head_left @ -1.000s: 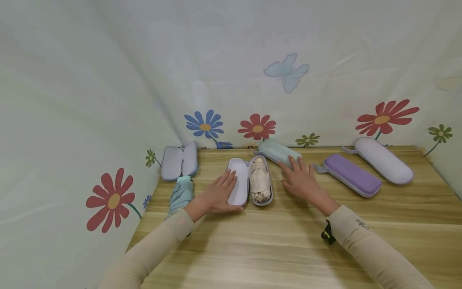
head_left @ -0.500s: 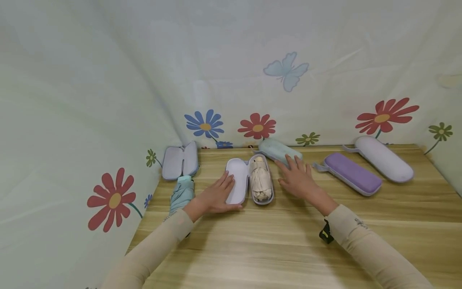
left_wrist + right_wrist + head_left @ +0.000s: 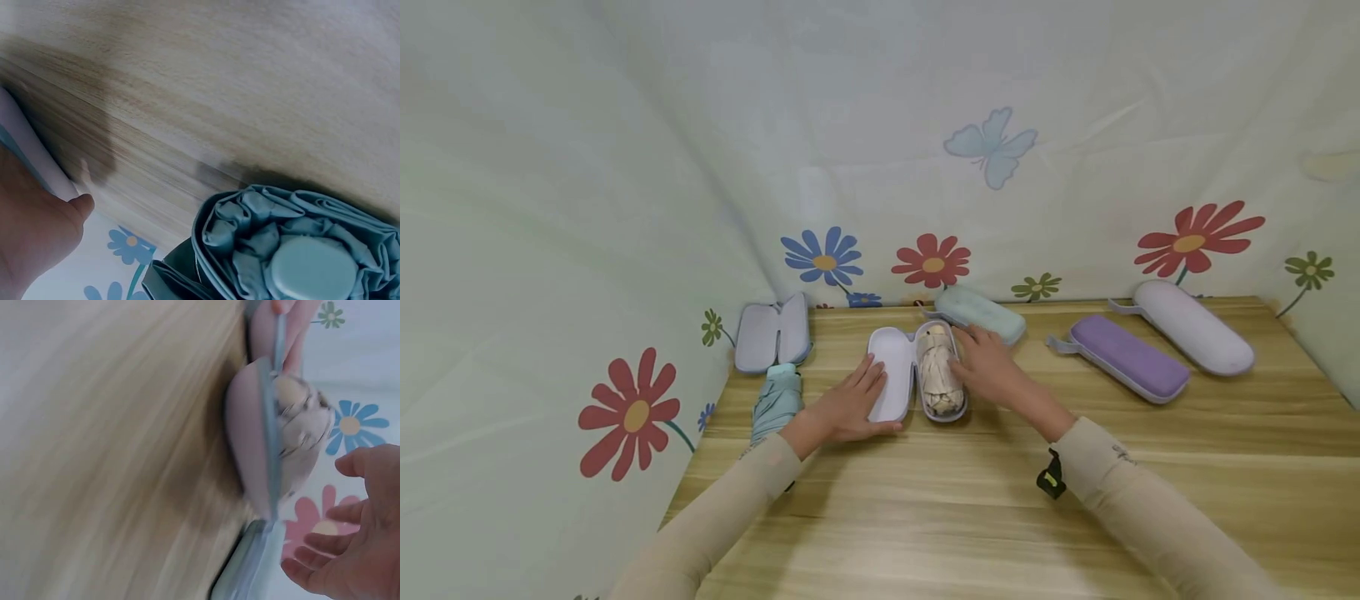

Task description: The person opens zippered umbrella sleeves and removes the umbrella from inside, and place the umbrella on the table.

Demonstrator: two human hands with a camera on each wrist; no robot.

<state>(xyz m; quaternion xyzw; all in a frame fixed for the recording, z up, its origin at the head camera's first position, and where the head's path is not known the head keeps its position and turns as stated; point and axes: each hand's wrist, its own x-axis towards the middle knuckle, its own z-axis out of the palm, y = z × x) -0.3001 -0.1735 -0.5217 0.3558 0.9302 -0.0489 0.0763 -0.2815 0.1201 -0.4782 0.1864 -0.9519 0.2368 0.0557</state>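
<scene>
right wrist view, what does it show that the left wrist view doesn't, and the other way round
Only the right wrist view shows the right hand, the folded cream fabric umbrella and part of the mint-green elongated case.

Only the left wrist view shows the folded teal fabric umbrella, with its smooth oval end facing the camera.

Both show part of the left hand, part of the open pale lilac rounded case, the wood-grain table and the white flower-printed wall.

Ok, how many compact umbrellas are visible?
2: a beige umbrella in the open case the left hand touches, and a teal umbrella partly hidden by the left sleeve. The closed mint case, purple case and pale lavender case might hide more.
</scene>
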